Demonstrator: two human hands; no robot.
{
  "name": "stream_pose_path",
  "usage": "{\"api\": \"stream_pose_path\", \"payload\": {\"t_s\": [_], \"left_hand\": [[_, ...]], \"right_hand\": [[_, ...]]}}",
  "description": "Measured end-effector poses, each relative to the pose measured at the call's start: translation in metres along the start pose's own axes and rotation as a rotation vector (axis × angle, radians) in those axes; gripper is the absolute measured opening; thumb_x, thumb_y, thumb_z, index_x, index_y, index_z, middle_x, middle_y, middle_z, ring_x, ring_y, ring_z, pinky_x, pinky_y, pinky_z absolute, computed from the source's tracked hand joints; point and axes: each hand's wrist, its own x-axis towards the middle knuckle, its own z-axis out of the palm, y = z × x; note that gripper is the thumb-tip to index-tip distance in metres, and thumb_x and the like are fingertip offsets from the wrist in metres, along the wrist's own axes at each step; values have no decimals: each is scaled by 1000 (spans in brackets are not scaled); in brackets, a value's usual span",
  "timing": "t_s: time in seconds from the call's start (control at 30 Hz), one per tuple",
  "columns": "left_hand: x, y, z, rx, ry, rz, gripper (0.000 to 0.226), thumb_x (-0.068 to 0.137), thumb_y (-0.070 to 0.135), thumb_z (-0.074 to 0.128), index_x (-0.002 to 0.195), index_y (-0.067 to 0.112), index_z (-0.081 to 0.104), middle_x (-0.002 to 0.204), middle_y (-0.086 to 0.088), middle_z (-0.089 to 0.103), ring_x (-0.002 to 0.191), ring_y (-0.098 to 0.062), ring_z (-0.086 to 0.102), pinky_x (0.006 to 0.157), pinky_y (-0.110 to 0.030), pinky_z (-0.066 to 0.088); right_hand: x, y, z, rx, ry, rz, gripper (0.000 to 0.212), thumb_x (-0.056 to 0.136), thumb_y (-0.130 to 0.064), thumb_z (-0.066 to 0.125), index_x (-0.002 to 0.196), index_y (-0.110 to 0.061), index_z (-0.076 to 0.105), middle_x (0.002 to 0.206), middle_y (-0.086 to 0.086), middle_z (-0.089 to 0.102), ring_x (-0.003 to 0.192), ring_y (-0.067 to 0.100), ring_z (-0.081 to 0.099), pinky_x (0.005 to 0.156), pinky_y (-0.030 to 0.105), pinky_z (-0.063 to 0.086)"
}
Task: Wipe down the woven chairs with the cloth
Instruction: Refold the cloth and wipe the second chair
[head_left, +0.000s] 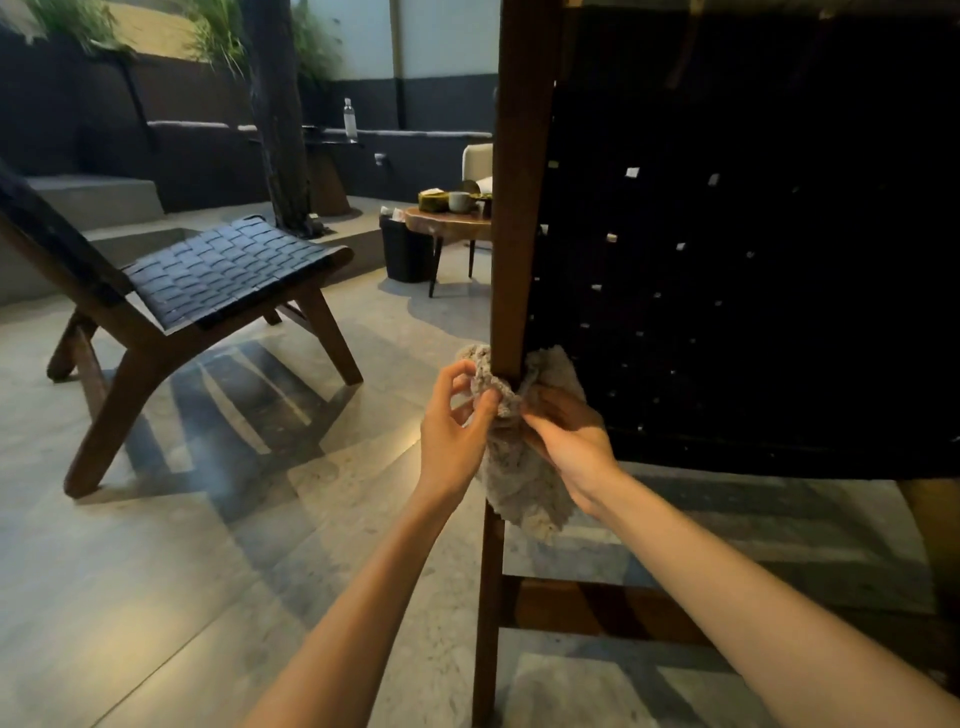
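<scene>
A pale, nubbly cloth (524, 483) is wrapped around the left wooden post (519, 208) of the near woven chair, whose black woven back (753, 286) fills the right of the view. My left hand (454, 431) pinches the cloth's left part between thumb and fingertips. On the other side of the post, my right hand (569, 441) grips the cloth. The cloth's loose end hangs below both hands. A second woven chair (218, 275) with a dark seat stands apart at the left.
A small round wooden table (447, 226) with cups and bowls stands behind the post, a black bin (405, 254) beside it. A dark tree trunk (278, 114) rises at the back, with a bottle (350, 118) on a ledge. Grey stone floor (182, 571) spreads left.
</scene>
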Motion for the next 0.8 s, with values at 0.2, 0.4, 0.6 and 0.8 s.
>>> {"api": "stream_pose_path", "payload": {"t_s": [0.2, 0.4, 0.6, 0.8], "left_hand": [[-9, -35, -3, 126, -71, -170, 19, 95, 15, 53, 114, 19, 52, 114, -1, 55, 107, -18, 56, 73, -21, 55], [-38, -33, -9, 257, 47, -209, 13, 93, 29, 57, 104, 24, 54, 102, 4, 57, 91, -7, 56, 71, -26, 56], [-57, -38, -26, 422, 23, -218, 15, 88, 41, 61, 91, 26, 57, 72, 5, 53, 65, -9, 50, 55, -25, 39], [-33, -47, -15, 248, 138, -304, 14, 90, 32, 61, 88, 19, 56, 77, -9, 62, 71, -23, 59, 65, -40, 49]], "right_hand": [[15, 37, -1, -107, 51, 251, 24, 85, -16, 70, 107, -6, 67, 106, 10, 69, 96, 21, 65, 92, 36, 52], [-12, 35, -26, -500, -129, 22, 25, 81, -38, 71, 91, -15, 71, 70, -5, 68, 66, 5, 64, 59, 17, 53], [-22, 27, -58, -798, -537, 196, 27, 74, -45, 76, 78, -19, 69, 57, -10, 65, 47, -2, 56, 47, 11, 44], [-13, 60, -38, -542, -73, 53, 20, 83, -24, 72, 95, -9, 67, 70, -3, 71, 60, 6, 64, 56, 18, 51]]}}
